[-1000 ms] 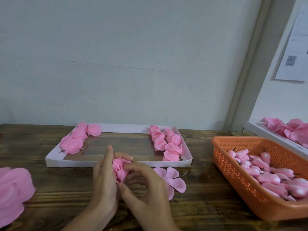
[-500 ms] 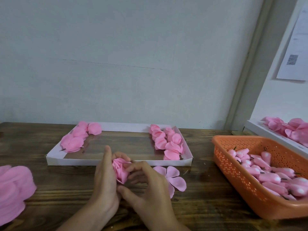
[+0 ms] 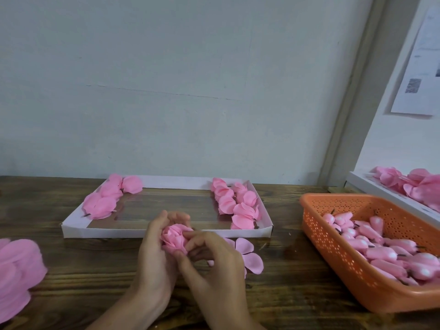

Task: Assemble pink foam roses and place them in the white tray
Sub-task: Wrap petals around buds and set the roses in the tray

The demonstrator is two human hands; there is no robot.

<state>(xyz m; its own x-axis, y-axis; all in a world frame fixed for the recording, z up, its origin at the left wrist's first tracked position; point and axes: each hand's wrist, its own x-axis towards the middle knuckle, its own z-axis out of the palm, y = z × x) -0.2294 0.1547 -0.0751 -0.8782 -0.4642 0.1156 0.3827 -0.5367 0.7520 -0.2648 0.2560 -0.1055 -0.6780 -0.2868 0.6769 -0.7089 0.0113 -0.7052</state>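
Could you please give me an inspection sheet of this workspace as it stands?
Surface: dark wooden table, grain visible.
Job's things: white tray holds pink roses in a left group and a right group; one rose held in front of it; flat petal piece on the table; petal stack at the left edge; orange basket of rose buds at right.
Clutter: nothing seen.
Grippers: left hand and right hand both grip the rose.
Cables: nothing seen.
Surroundings: pale wall; second tray of petals far right; printed sheet on the side wall.

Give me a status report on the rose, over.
Left hand, right hand: grip on pink rose, just before white tray. Finished roses at both tray ends. Loose petal piece by right hand, not blocking.
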